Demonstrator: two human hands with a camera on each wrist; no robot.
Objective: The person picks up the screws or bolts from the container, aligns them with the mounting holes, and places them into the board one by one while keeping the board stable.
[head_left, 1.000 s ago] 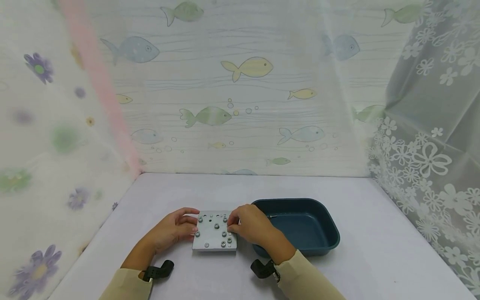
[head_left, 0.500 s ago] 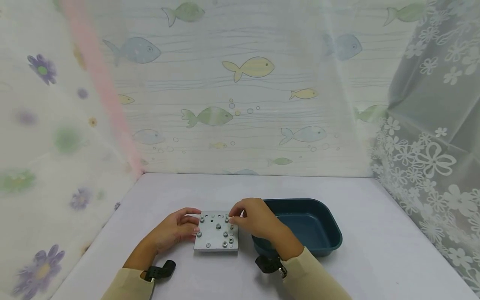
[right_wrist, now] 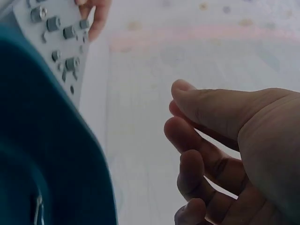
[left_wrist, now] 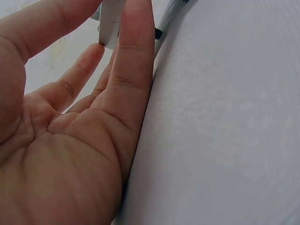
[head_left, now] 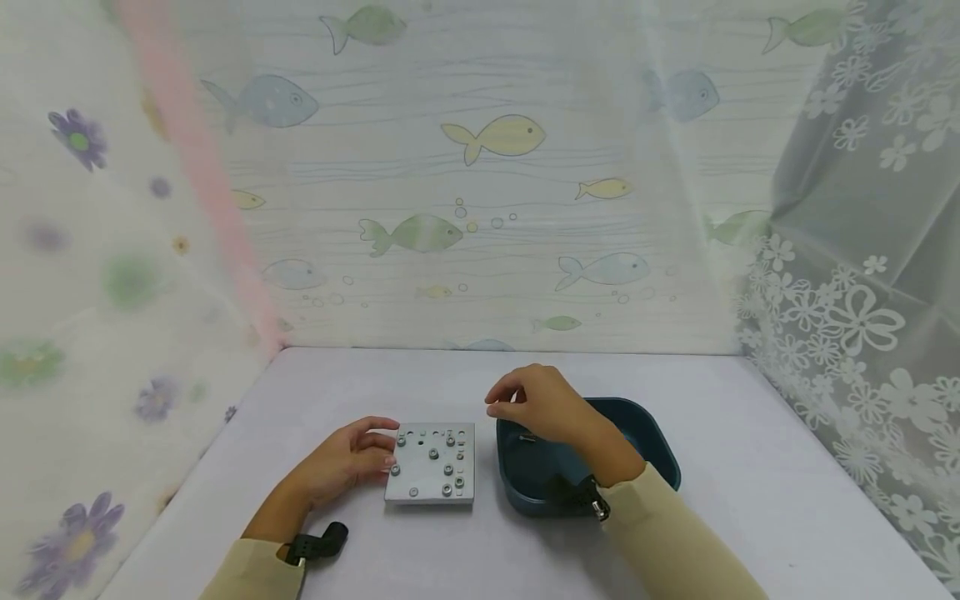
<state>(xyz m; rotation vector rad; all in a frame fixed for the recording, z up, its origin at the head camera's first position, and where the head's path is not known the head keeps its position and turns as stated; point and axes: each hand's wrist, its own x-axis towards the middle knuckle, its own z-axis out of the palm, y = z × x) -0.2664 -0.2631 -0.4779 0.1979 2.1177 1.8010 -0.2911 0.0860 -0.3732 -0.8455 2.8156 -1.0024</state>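
A silver metal plate (head_left: 427,475) lies on the white table in the head view, with several hex-socket screws (head_left: 433,454) standing in it and some holes along its far edge. My left hand (head_left: 347,458) holds the plate's left edge, with the thumb at the side and a finger near the far left corner. Over the left part of a dark blue tray (head_left: 513,500) hovers my right hand (head_left: 547,407), its fingers loosely bent. Nothing shows between its thumb (right_wrist: 206,105) and fingers in the right wrist view. A small metal piece (head_left: 528,437) lies inside the tray.
The tray stands just right of the plate, a narrow gap apart. A fish-print curtain (head_left: 420,317) hangs behind the table (head_left: 360,379). Flowered sheets close off the left and right sides.
My right hand has left the plate's right side, lifted, and moved right and away over the tray. Small fittings it covered on the plate now show. My left hand stays put.
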